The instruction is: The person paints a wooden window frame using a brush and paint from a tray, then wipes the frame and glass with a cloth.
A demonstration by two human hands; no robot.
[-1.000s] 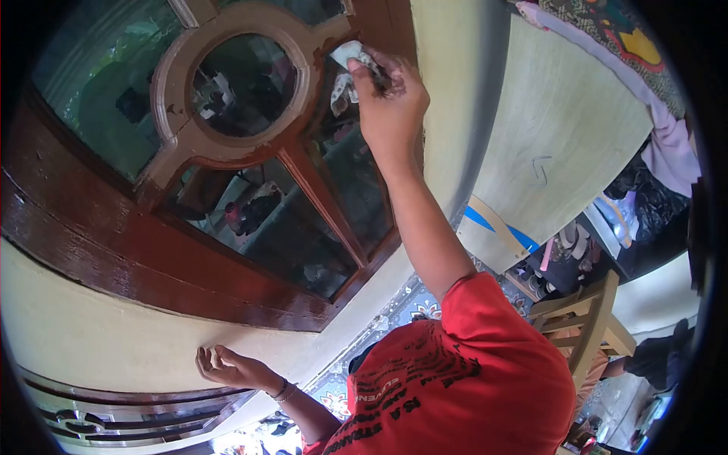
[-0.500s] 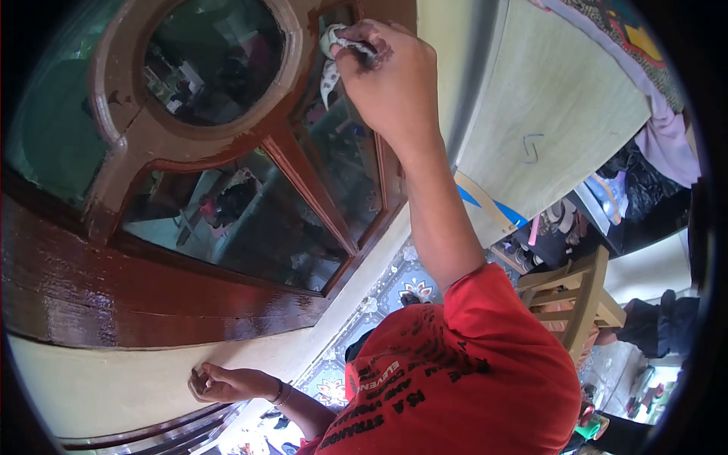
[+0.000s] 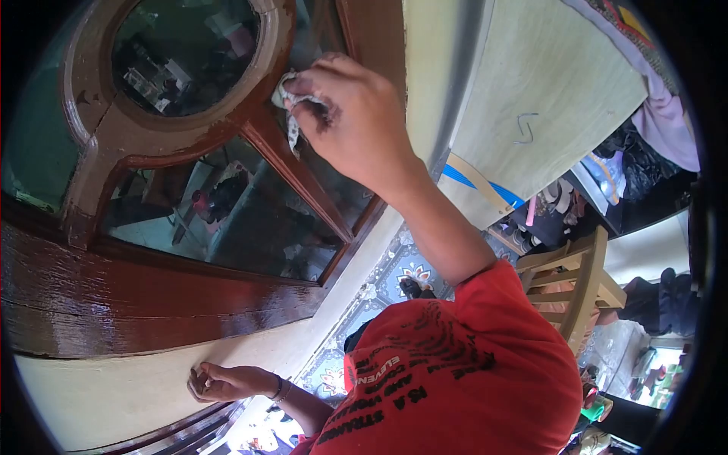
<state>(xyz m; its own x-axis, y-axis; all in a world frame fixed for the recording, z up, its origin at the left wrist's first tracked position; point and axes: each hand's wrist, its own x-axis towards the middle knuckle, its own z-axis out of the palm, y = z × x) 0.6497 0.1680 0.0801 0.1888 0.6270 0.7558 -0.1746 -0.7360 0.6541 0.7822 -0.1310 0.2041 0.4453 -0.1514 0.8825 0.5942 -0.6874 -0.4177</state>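
Observation:
My right hand (image 3: 345,114) is closed around a wadded white cloth with dark spots (image 3: 294,135). Dark stains mark its thumb and fingers. The cloth is at the brown wooden window frame (image 3: 262,129), where a slanted bar meets the round ring; the hand covers part of the narrow glass pane behind it. Lower left, my left hand (image 3: 231,383) is beside the cream wall (image 3: 136,387), fingers curled in and thumb on top. Whatever it may hold is too small to make out.
A pale board (image 3: 531,106) leans at the upper right. Below it are a wooden chair (image 3: 565,284) and a shelf of shoes and bags (image 3: 565,201). Patterned floor tiles (image 3: 387,280) lie below the window. Dark rails (image 3: 167,432) run along the lower left.
My right hand has moved down and left with the cloth, from the narrow side pane toward the ring and slanted bar. My left hand has stayed in place. The view has shifted slightly.

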